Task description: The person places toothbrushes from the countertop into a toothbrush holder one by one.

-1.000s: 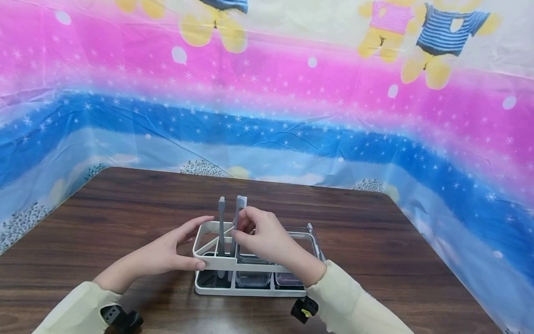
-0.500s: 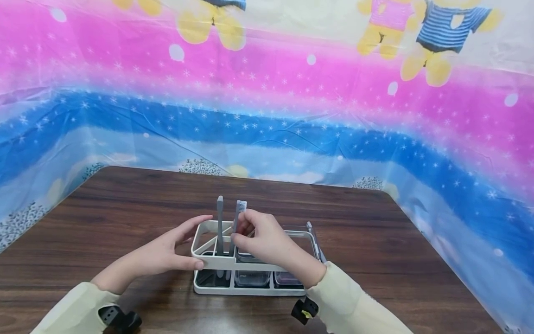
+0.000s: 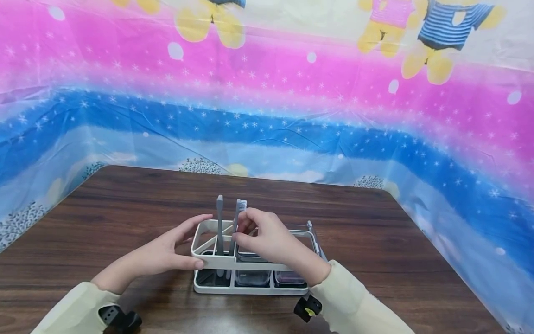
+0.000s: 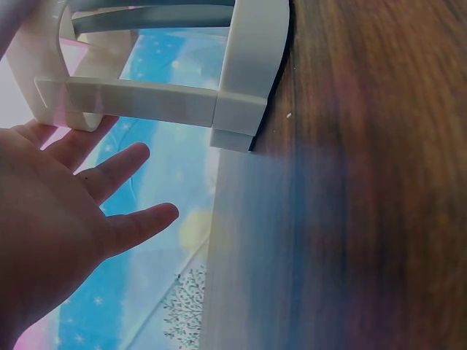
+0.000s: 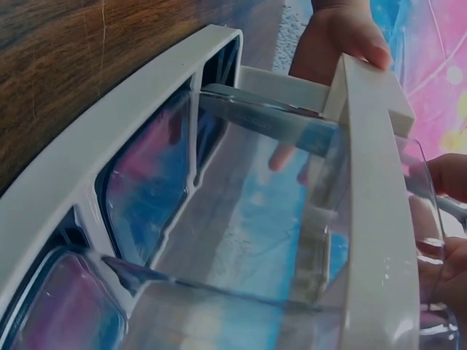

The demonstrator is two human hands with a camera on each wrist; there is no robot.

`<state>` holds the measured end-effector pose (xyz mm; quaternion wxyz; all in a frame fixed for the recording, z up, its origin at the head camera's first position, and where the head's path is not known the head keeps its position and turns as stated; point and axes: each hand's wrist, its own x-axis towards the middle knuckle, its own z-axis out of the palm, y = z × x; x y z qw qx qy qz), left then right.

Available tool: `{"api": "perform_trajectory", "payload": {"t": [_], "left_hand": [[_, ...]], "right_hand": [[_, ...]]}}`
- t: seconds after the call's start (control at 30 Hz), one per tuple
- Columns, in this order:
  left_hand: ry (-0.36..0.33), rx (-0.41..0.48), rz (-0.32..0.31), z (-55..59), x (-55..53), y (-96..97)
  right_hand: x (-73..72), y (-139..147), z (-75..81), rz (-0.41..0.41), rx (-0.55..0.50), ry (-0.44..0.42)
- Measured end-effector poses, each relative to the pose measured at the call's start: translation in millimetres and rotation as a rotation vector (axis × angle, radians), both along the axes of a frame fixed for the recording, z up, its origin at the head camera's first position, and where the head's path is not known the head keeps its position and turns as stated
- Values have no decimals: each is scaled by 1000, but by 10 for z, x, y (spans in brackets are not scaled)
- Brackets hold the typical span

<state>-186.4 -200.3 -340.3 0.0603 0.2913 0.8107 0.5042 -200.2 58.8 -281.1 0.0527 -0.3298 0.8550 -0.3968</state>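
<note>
A white toothbrush holder (image 3: 221,263) stands on the table in the head view. Standing in its left section is a grey toothbrush (image 3: 219,215). Just right of it, my right hand (image 3: 269,239) pinches a second grey toothbrush (image 3: 236,217) by its upper handle, bristles to the right. This brush's lower end is inside the holder. My left hand (image 3: 167,248) holds the holder's left end, thumb on the front rail and index finger at the back corner. In the left wrist view, the other fingers of the left hand (image 4: 51,204) are spread below the holder's edge.
Clear cups (image 3: 252,279) sit in the holder's middle and right sections. A thin grey object (image 3: 310,226) leans at its right end, partly hidden by my right forearm. The brown wooden table (image 3: 375,260) ends at a patterned curtain (image 3: 267,116).
The pinched toothbrush has sunk slightly into the holder since a second ago. Both hands keep nearly the same place, and the view has shifted a little.
</note>
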Motion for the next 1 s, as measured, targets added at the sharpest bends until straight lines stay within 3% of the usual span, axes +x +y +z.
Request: {"api": "perform_trajectory", "payload": {"t": [0.13, 0.43, 1.0], "left_hand": [[-6, -2, 5, 11, 10, -1], [-12, -24, 24, 7, 14, -10], [-13, -33, 31, -18, -3, -7]], "right_hand": [[-13, 59, 53, 1, -11, 18], [-105, 311, 176, -94, -69, 51], [-434, 1050, 127, -378, -2, 72]]}}
